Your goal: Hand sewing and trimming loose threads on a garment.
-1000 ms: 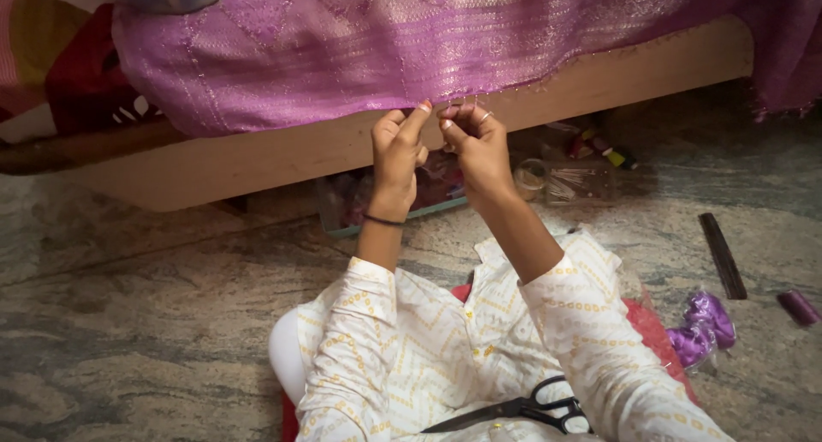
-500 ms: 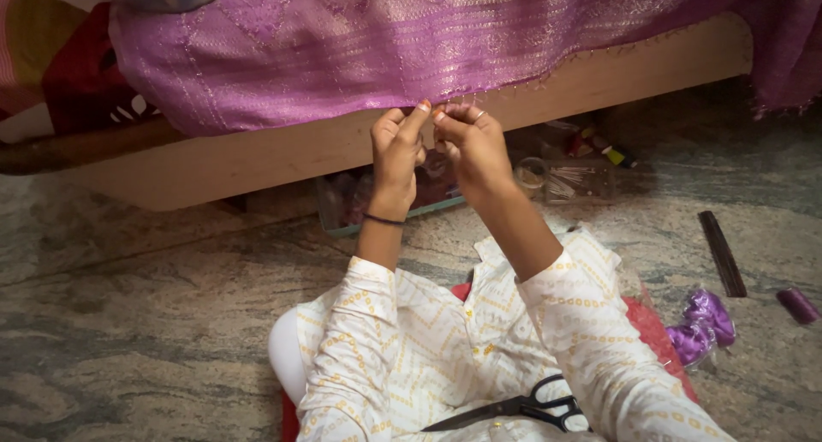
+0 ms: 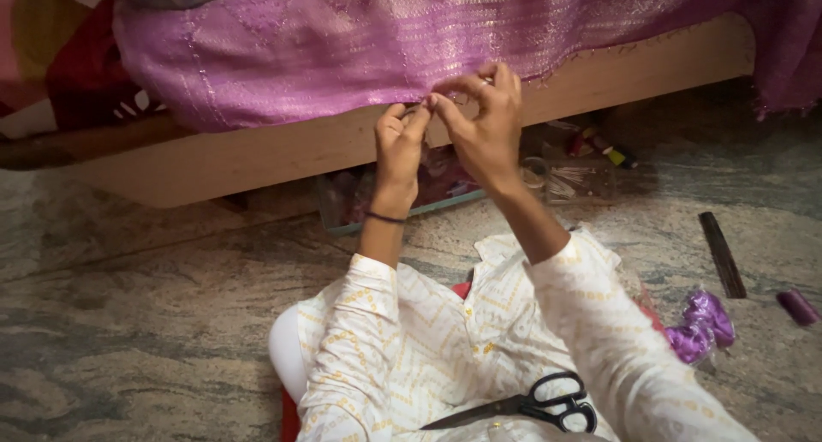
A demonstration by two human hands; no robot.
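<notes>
Pinching the hem of the shimmering purple woven cloth (image 3: 360,48) at upper centre, both hands worked its fringe edge.
Left hand (image 3: 399,142) and right hand (image 3: 484,121) had fingertips closed on the edge; the fabric looked light, soft and limp, best held at the hem. It draped over a pale wooden bed frame (image 3: 257,155); black-handled scissors (image 3: 531,406) lay on the lap above a grey marbled stone floor (image 3: 128,322).

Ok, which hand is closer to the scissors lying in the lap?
Right. The right hand and left hand are both raised at the purple cloth's edge, far above the scissors, which lie below the right forearm.
</notes>
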